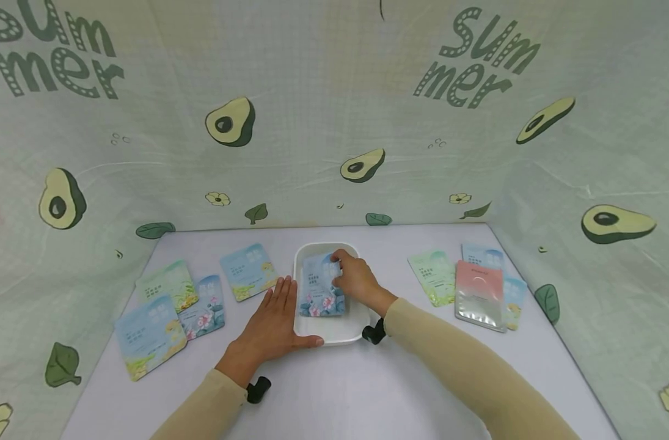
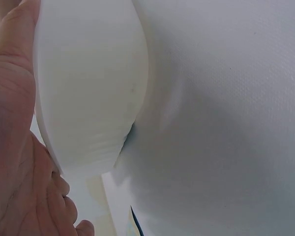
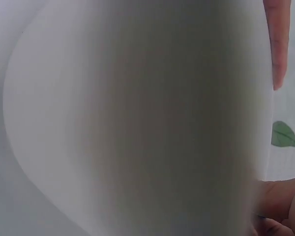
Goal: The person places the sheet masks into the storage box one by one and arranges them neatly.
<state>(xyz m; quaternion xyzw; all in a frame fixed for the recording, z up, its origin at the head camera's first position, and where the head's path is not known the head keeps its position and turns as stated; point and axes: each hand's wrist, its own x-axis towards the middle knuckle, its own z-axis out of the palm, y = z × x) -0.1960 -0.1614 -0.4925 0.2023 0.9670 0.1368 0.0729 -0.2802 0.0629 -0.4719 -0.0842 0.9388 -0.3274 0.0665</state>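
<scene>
Two bare hands work at one white tray (image 1: 358, 319) on a white table (image 1: 334, 391), with nine packets in view: four left of the tray, one in it and four to its right. The tray packet (image 1: 319, 284), blue with pink flowers, lies on the tray floor, towards its left side. The right hand (image 1: 361, 280) reaches over the tray's right side and pinches this packet by its upper right edge, thumb and fingers bent, so most of the packet lies left of the grip. The left hand (image 1: 276, 321) holds nothing; its fingers lie straight along the tray's left rim, thumb spread out at the near edge. On the left, a pale blue packet (image 1: 248, 271) lies near the tray; farther out, a green packet (image 1: 164, 282), a flowered packet (image 1: 209, 305) and a large blue packet (image 1: 149, 336) overlap. On the right, a pink and silver packet (image 1: 479, 293) partly covers two blue packets (image 1: 484, 255), just beside a light green packet (image 1: 433, 276). Behind hangs a cloth (image 1: 301, 79) with five avocados and "Summer" printed twice. The tray blocks most of the right wrist view.
</scene>
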